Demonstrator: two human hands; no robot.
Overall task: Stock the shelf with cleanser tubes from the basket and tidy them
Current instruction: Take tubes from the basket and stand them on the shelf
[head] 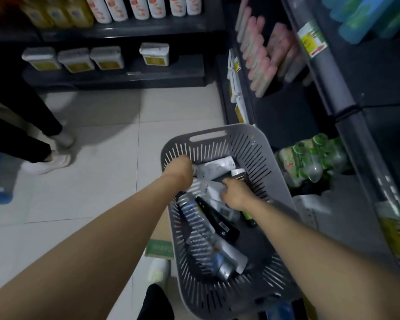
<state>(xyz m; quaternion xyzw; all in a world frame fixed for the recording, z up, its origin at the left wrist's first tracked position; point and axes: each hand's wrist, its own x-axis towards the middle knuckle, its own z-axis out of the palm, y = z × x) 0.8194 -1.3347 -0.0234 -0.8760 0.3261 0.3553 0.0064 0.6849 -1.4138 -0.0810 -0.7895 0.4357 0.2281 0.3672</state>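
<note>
Several tubes [217, 221] fill basket [255, 144]; labels unreadably blurred.

Basket [245, 135] grey w/ slit pattern. Inside: white tube [208, 189], black tube [217, 219], silver tube [224, 271]. Shelf [284, 116] dk grey, pink tubes [256, 54]; floor [102, 181] pale tile grid.

A grey slotted basket [245, 129] stands on the tiled floor [102, 181], just beside a dark shelf [286, 116]. Both arms reach down into it. The right grip [234, 192] curls round a white lettered tube [208, 189] near the middle. The left grip [179, 167] sits at the far-left wall, its fingers hidden. A black tube [217, 219] and a silver tube [194, 215] lie slantwise nearer the camera. Pink tubes [259, 63] stand on the shelf.
</note>
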